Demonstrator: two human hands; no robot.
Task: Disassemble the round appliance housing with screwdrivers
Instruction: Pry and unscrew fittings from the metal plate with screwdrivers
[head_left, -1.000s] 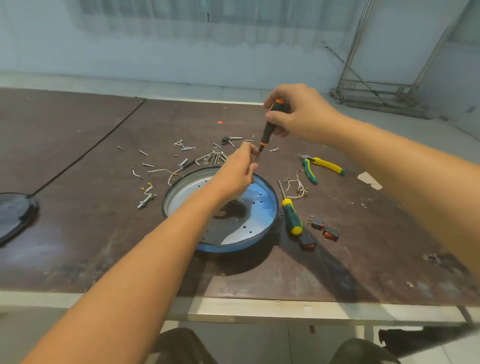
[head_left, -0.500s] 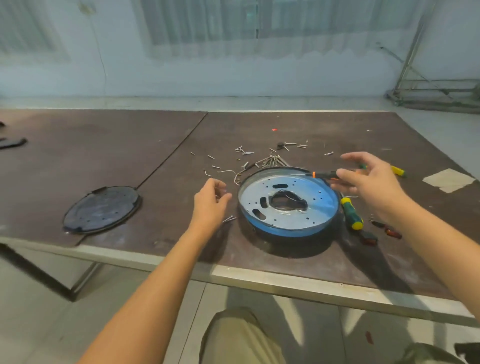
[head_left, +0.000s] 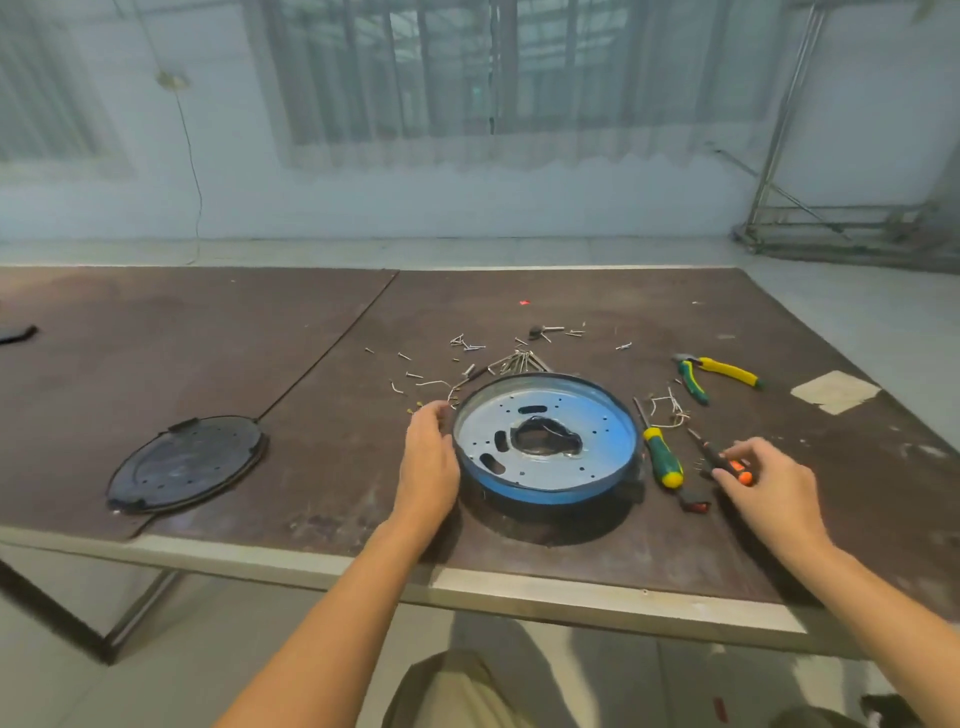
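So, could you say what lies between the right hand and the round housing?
Head view: a green-handled screwdriver lies between the right hand and the housing.

A brown table (head_left: 182, 332) stands on a pale floor (head_left: 857, 312). Behind it are a white wall (head_left: 363, 208), a curtained window (head_left: 441, 78) and a metal frame (head_left: 831, 228).

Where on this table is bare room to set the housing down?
Bare board lies between the black cover and the left hand, and behind that cover. Crowded: screws behind the housing; green screwdriver, orange screwdriver and pliers to its right.
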